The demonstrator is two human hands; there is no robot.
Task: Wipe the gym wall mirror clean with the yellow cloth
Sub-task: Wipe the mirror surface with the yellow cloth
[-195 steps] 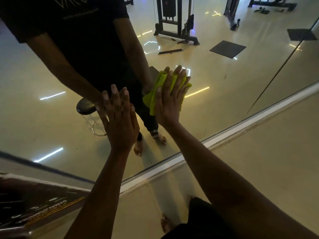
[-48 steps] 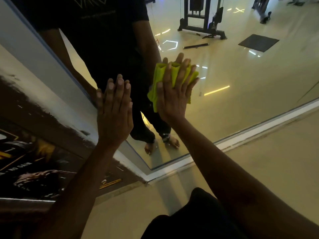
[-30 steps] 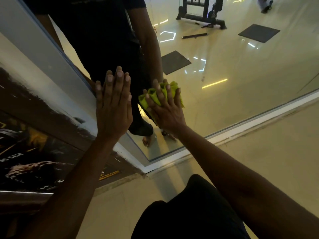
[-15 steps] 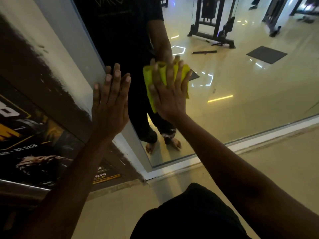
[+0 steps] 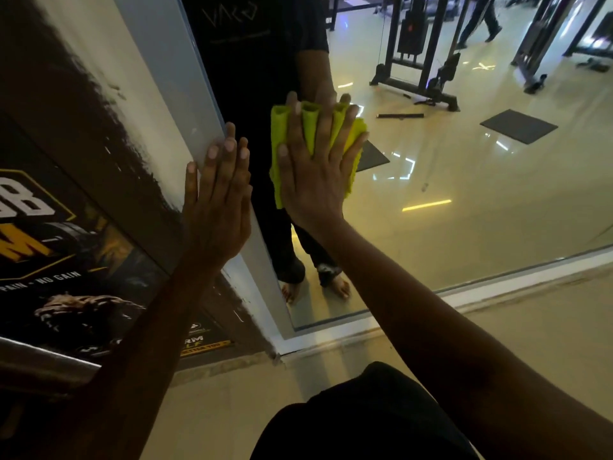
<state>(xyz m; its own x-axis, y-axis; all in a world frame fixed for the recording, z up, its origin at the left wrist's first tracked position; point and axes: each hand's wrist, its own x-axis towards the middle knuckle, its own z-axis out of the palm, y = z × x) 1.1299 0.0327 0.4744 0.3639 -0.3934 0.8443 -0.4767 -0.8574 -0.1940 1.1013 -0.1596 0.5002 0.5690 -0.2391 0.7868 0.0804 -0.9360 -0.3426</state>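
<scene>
1. We press the yellow cloth point(image 5: 280, 134) flat against the mirror point(image 5: 464, 180) near its left edge, bunched in folds under our palm; half a second ago it sat much the same way, a touch lower in view.
2. Our right hand point(image 5: 315, 171) lies spread over the cloth, fingers straight and fanned, with yellow ridges showing between them, as before.
3. Our left hand point(image 5: 217, 200) stays flat, fingers straight and close together, against the pale frame point(image 5: 185, 78) at the mirror's left edge; it now sits a little higher along that frame.
4. The view has swung slightly, so more of the dark poster point(image 5: 66, 247) on the wall to the left shows.
5. In the glass we see our own reflection with bare feet, the glossy floor, dark floor mats point(image 5: 517, 126) and a cable machine point(image 5: 414, 61); a walking person's legs point(image 5: 481, 21) now appear at the top.
</scene>
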